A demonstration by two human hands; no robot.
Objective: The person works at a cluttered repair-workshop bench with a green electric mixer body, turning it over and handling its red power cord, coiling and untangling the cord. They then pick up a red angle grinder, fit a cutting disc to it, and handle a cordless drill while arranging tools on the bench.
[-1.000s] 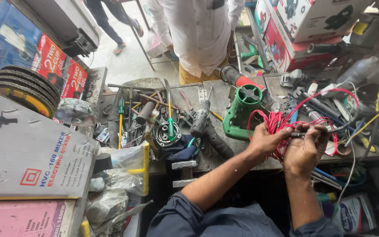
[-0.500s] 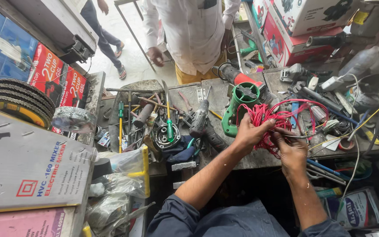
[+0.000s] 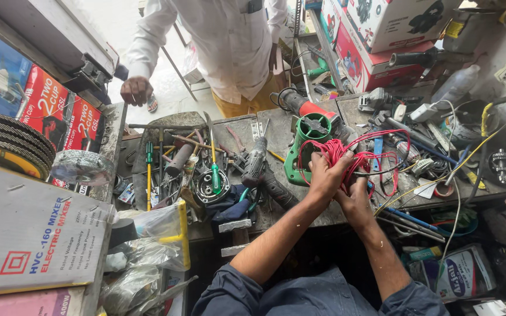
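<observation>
Your left hand (image 3: 323,175) and right hand (image 3: 355,196) sit close together, both gripping the red wires (image 3: 346,149) above the bench (image 3: 276,131). Pull hard and loops could snag the green tool (image 3: 306,146) and drag it.

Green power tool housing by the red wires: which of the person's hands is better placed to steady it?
Probably the left hand: it grips the red wire bundle right beside the green power tool housing. The right hand sits farther out, also busy in the wires.
</observation>
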